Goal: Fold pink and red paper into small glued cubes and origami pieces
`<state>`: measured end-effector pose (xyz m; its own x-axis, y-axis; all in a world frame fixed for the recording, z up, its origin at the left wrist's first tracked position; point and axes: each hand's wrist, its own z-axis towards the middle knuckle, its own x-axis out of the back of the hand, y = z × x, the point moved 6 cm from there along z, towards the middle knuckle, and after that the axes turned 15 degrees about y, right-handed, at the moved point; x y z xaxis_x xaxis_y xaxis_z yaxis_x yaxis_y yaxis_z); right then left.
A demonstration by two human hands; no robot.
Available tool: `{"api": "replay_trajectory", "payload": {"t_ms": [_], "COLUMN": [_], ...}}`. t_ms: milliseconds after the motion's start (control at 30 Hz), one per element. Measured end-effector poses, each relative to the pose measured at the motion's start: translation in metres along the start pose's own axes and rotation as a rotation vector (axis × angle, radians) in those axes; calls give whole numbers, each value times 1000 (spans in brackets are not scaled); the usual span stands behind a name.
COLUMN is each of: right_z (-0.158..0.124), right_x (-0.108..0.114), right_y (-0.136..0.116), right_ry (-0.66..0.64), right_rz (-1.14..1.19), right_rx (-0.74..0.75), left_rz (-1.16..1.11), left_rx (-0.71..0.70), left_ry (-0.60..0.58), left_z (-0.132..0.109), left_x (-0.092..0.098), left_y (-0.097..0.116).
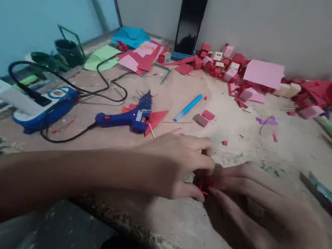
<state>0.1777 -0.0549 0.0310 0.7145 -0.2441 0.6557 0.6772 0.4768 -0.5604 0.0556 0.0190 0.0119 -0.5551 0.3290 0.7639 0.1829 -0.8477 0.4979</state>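
Note:
My left hand (183, 163) and my right hand (254, 203) meet near the front of the worktable. Between their fingertips is a small red paper piece (206, 184), mostly hidden by the fingers; its exact shape cannot be made out. Both hands are closed around it in a pinch. Beyond them lie a small pink and red paper box (205, 118), a tiny red paper bit (225, 143) and a blue stick (188, 108). A blue hot glue gun (125, 117) rests left of my left hand, its tip pointing away, on red paper scraps.
A blue and white power strip (51, 107) with black cables sits left. A phone (191, 20) leans on the wall. Small paper boxes (227, 64) and red and pink paper pile along the back. Scissors (328, 198) lie at right. The table's front edge (147, 236) is rough.

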Motion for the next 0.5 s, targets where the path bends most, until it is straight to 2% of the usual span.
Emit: {"api": "replay_trajectory", "payload": {"t_ms": [200, 333, 500], "right_z": [0, -4, -4], "right_x": [3, 1, 2], "right_y": [-2, 1, 0], "right_ry": [35, -2, -38], "right_rz": [-10, -35, -30], "right_rx": [3, -54, -50], "left_rz": [0, 3, 3], "left_rx": [-4, 1, 7], "left_ry": [-6, -5, -13], "left_z": [0, -1, -1], "left_x": [0, 0, -1], "left_y": [0, 0, 0]}}
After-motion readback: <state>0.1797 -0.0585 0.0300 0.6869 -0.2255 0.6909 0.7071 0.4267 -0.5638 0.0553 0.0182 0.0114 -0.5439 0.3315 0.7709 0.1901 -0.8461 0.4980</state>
